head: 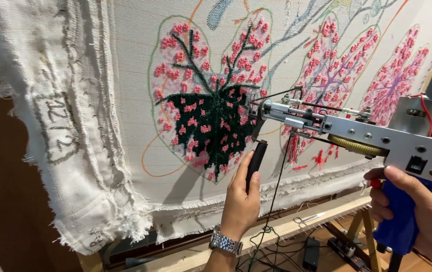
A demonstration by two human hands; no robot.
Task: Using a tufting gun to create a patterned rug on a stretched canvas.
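Closest to us, at the lower right, our right hand (420,214) is wrapped tight around the blue plastic pistol grip (400,216) of a silver metal tufting gun (377,136); the forefinger lies forward by a small red part just under the gun's body; a brass-coloured toothed wheel (354,146) shows on the underside, and a grey motor housing with a red wire (420,113) sits on top at the rear. Our left hand (241,199), with a silver metal link watch (224,242) at the wrist, is closed around the black cylindrical front handle (256,158) that hangs below the gun's nose; the thumb lies along the handle. The gun's needle end (256,113) meets the off-white stretched backing cloth (125,75) at the right edge of a dark green tufted leaf shape speckled with pink tufts (211,123); whether the needle is through the cloth we cannot tell. A dark yarn strand (274,196) drops from the gun past our left wrist toward the floor. Further right on the cloth are pink and purple tufted leaf shapes (392,75) with outlines drawn in orange and green; the cloth's frayed white edge (75,201) hangs at the lower left over a pale wooden frame rail (286,226); a pair of small metal scissors (309,218) lies on that rail; black cables and a power strip (347,249) lie on the floor below.
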